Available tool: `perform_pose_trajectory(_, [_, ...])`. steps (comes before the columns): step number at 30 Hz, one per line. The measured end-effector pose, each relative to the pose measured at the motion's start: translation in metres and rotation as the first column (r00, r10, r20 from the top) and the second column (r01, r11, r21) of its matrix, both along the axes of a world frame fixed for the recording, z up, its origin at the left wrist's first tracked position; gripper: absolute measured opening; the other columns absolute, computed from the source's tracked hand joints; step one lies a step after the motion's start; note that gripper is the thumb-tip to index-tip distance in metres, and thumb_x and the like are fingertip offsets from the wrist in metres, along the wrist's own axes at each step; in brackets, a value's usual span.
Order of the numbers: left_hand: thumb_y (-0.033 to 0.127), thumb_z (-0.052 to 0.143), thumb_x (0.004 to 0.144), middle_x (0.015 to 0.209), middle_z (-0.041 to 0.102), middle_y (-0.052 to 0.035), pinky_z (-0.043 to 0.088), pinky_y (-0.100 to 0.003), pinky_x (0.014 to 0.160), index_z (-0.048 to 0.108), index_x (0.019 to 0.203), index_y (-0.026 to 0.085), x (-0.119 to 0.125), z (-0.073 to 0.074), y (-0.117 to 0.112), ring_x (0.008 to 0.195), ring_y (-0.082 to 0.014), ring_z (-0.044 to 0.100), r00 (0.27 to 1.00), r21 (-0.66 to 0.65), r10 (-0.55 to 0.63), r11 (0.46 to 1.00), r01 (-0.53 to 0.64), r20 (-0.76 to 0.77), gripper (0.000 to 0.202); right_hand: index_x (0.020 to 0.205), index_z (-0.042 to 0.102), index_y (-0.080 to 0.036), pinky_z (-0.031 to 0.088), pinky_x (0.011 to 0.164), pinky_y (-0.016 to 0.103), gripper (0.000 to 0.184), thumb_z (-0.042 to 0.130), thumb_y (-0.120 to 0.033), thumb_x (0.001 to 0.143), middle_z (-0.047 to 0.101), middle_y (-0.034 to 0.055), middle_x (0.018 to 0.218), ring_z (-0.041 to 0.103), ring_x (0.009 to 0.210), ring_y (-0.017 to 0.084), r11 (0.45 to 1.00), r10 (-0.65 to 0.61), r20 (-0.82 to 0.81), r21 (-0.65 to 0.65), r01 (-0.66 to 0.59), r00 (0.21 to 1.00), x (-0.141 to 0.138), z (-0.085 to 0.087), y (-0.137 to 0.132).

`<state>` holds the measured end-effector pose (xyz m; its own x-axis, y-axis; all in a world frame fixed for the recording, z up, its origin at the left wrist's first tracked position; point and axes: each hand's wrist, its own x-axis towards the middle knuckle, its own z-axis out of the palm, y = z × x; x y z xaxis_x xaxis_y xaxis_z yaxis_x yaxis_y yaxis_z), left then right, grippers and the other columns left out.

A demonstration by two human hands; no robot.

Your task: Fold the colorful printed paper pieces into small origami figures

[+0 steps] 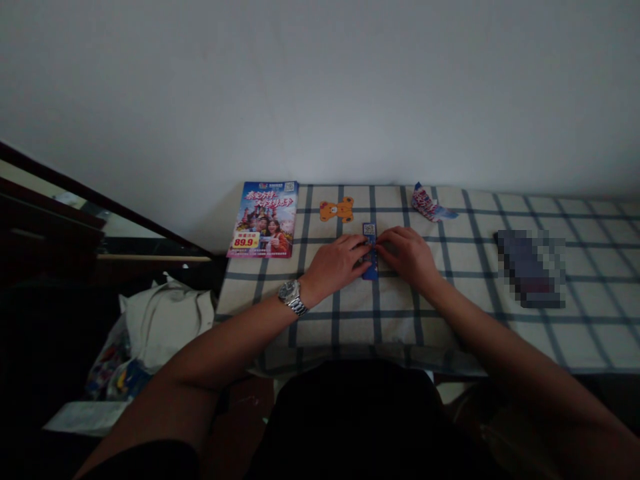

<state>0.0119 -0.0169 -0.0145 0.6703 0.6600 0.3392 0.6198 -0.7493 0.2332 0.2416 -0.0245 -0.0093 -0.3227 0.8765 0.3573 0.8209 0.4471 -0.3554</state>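
Observation:
A folded flyer, a narrow blue strip of paper with a QR code at its far end, lies upright in front of me on the checked cloth. My left hand, with a metal watch at the wrist, holds the strip down from the left, fingers reaching across it. From the other side, my right hand pinches the strip's right edge between thumb and fingers. The middle of the strip is partly hidden by the fingertips.
Flyers lie at the back left, beside an orange bear cutout. A folded paper shape sits at the back right. A blurred dark rectangular object is farther right. A white bag stands lower left; a wall rises behind.

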Motion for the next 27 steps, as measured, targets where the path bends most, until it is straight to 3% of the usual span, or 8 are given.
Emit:
perform_pose_trajectory(11, [0.038,0.066,0.103,0.138,0.067,-0.0095,0.062,-0.039,0.093,0.069,0.132,0.019,-0.001,0.000,0.001,0.124,-0.0267,0.063,1.000,0.010,-0.021,1.000,0.021,0.006,0.035,0.099,0.074,-0.023,0.051,0.083,0.041,0.007,0.068,-0.026,0.098,0.075,0.0086,0.103,0.065,0.096,0.029,0.998,-0.057,0.077,0.014,0.056,0.995,-0.006,0.002,0.001])
perform_pose_trajectory(27, [0.036,0.066,0.103,0.139,0.066,-0.0094,0.062,-0.040,0.093,0.068,0.133,0.020,-0.002,0.001,0.001,0.124,-0.0267,0.063,0.999,-0.010,-0.037,0.999,0.037,0.007,0.034,0.096,0.072,-0.022,0.048,0.073,0.038,0.013,0.061,-0.028,0.100,0.070,0.0109,0.104,0.067,0.089,0.027,0.993,-0.114,0.085,-0.011,0.116,0.990,-0.007,0.008,0.037])
